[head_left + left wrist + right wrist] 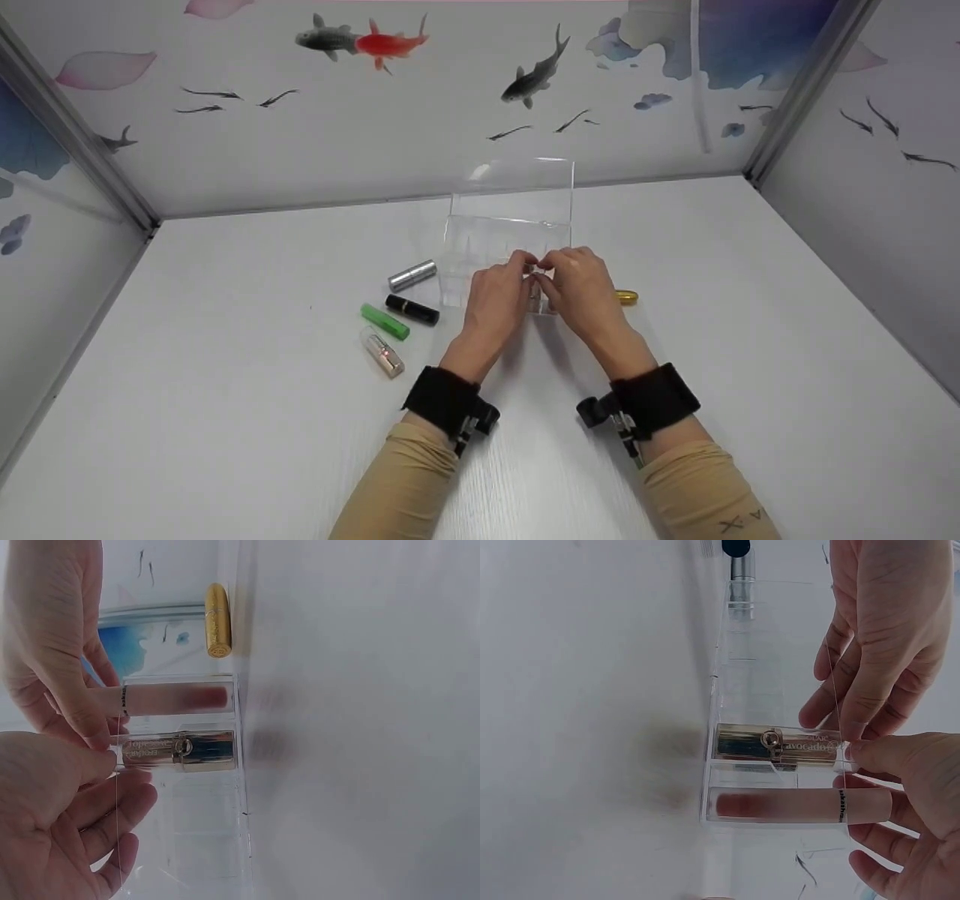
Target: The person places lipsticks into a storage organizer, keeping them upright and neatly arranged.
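A clear divided box (pixel 457 296) stands with its lid raised at the back. In its front compartments, a lip gloss tube with a gold band and "avocado" lettering (pixel 802 746) is upright beside a pinkish frosted lip gloss tube (pixel 780 805). The left hand (pixel 499 300) pinches the top end of the avocado tube between thumb and fingers. From the other side, the right hand (pixel 585 289) grips that same end, its thumb tip close to the left thumb. Behind the pinkish tube's cap lie some right-hand fingers; whether they touch it, I cannot tell.
Left of the box lie a silver lipstick (pixel 412 276), a black lipstick (pixel 412 310), a green tube (pixel 385 321) and a clear-capped lipstick (pixel 383 353). A gold lipstick (pixel 627 298) lies to the right. Printed panels (pixel 450 142) border the white table (pixel 225 375).
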{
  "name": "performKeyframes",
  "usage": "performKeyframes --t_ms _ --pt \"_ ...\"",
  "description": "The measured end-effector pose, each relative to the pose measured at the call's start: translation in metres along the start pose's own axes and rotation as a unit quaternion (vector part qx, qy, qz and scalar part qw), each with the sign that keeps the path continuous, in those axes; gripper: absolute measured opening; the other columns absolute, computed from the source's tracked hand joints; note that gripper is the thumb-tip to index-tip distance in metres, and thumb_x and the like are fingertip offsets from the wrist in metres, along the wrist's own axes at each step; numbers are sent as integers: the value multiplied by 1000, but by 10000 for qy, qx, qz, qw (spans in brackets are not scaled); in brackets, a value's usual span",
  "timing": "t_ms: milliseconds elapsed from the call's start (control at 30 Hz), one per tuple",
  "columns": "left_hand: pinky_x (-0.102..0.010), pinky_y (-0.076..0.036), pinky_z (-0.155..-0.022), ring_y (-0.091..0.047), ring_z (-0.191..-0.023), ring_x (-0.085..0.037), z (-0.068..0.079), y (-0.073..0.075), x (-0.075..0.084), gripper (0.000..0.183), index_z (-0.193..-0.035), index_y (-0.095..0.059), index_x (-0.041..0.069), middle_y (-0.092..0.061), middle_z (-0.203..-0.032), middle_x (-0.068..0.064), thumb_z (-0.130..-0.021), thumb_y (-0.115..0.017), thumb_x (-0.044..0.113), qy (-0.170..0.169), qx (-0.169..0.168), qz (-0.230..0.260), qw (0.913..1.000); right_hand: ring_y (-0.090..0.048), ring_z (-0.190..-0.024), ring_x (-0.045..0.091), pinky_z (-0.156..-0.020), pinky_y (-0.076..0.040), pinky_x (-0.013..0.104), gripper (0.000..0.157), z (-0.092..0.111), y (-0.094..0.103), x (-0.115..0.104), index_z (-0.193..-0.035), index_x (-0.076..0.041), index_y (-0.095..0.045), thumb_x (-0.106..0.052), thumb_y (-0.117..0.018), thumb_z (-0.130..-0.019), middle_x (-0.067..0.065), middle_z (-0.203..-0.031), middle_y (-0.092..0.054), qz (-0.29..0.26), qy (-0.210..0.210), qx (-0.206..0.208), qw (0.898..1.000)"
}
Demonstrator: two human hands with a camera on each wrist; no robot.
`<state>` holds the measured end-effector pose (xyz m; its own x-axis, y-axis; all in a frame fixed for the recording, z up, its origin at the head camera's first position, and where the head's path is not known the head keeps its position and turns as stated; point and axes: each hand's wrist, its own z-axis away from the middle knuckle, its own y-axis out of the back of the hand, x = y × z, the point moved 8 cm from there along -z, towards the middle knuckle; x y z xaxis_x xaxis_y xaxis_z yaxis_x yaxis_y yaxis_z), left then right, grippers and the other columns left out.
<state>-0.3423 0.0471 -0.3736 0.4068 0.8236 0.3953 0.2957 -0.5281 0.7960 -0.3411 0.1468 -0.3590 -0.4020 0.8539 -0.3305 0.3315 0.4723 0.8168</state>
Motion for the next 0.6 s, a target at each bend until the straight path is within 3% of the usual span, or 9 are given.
performKeyframes --t_ms 200,433,600 --pt "-39 -55 -86 -74 -91 -22 0 -2 -1 20 -117 -63 14 -78 -106 -3 -98 -63 17 57 -141 0 9999 -67 -97 35 -91 -53 49 10 1 -2 2 -97 -1 -70 -9 -72 -91 16 -94 -76 -112 13 -22 9999" --pt "-38 -56 -81 -74 -91 -20 1 1 1 18 -116 -63 15 -78 -105 0 -98 -62 17 -54 49 -103 9999 -68 -94 31 -88 -54 46 15 0 -2 3 -102 -2 -71 -10 -73 -90 13 -93 -76 -54 32 -164 9998" --pt "-38 -56 -84 -73 -95 -20 0 0 1 22 -120 -63 15 -77 -109 -1 -98 -63 19 79 -186 -9 9998 -66 -97 33 -89 -54 46 16 0 1 4 -106 -1 -70 -6 -71 -91 16 -99 -75 -330 -26 -200 9993"
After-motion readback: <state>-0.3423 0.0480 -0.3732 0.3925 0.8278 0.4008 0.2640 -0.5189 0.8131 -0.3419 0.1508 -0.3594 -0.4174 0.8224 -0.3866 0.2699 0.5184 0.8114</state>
